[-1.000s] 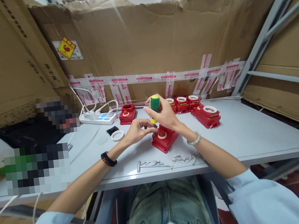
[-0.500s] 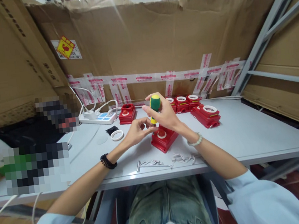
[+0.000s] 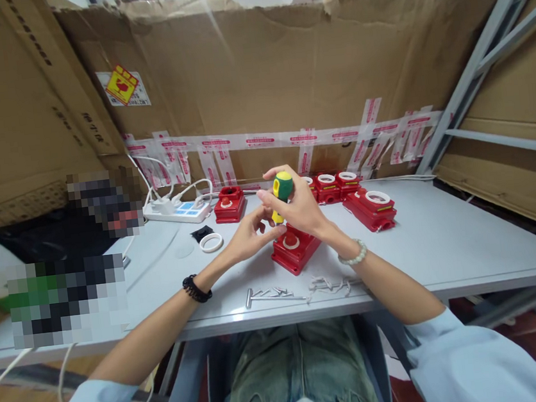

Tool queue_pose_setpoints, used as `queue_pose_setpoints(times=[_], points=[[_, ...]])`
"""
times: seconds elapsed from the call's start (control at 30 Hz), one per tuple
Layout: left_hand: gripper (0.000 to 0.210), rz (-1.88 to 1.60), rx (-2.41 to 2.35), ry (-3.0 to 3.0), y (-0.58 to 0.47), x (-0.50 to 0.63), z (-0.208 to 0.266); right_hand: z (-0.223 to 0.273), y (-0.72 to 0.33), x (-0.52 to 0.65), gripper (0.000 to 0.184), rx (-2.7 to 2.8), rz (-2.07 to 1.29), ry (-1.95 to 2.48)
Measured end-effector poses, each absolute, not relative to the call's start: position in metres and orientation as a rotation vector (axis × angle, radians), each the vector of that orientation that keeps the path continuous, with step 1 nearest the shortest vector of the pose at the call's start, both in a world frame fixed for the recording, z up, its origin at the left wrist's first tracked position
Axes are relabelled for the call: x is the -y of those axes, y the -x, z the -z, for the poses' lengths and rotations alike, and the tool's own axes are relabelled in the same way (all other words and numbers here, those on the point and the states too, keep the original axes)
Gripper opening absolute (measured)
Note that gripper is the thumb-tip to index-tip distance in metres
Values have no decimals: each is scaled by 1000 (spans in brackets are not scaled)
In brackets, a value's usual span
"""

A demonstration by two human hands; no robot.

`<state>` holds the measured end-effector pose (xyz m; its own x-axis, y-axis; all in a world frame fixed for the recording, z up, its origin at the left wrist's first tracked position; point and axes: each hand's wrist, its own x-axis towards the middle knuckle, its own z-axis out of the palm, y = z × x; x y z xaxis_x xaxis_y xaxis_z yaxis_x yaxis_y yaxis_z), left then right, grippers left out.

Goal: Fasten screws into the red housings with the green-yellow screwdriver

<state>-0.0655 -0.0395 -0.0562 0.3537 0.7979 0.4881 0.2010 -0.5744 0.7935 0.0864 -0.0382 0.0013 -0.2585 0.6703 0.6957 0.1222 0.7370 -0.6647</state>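
My right hand [image 3: 301,205] is wrapped round the green and yellow handle of a screwdriver [image 3: 282,188], which stands nearly upright with its tip down. The thumb and fingers of my left hand [image 3: 252,232] close in round the screwdriver's lower end; whether a screw is between them is hidden. Under both hands a red housing [image 3: 295,256] with a round red part and a pale ring lies on the table, its far corner covered by my fingers. In front of it lie several silver screws [image 3: 278,290] and a T-handled metal tool [image 3: 269,298].
White strings [image 3: 328,283] lie near the table's front edge. More red housings [image 3: 370,210] stand at the back right, one red housing [image 3: 229,205] at the back left. A white ring [image 3: 211,243], a black packet [image 3: 202,233] and a power strip [image 3: 179,211] are on the left. Cardboard [image 3: 257,66] walls the back.
The screwdriver handle has turned, showing more yellow, and leans slightly further right. My left fingers have moved a little closer round its lower end. The red housing stays in place.
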Motion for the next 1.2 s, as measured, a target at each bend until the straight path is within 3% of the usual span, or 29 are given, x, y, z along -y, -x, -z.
queue_pose_setpoints(times=[0.1, 0.27, 0.43, 0.57, 1.0, 1.2], points=[[27, -1154, -891, -2034, 68, 40, 56, -1, -86, 38, 34, 1799, -589, 638], [32, -1256, -971, -2000, 67, 42, 53, -3, -88, 39, 29, 1827, -508, 697], [25, -873, -1010, -2299, 79, 47, 45, -4, -92, 38, 30, 1810, -413, 710], [21, -764, -1013, -2363, 85, 47, 43, -4, -91, 37, 31, 1783, -419, 686], [25, -978, -1041, -2283, 89, 50, 35, -22, -99, 44, 36, 1549, -472, 590], [25, -659, -956, -2367, 96, 90, 38, -32, -114, 40, 33, 1347, -438, 621]])
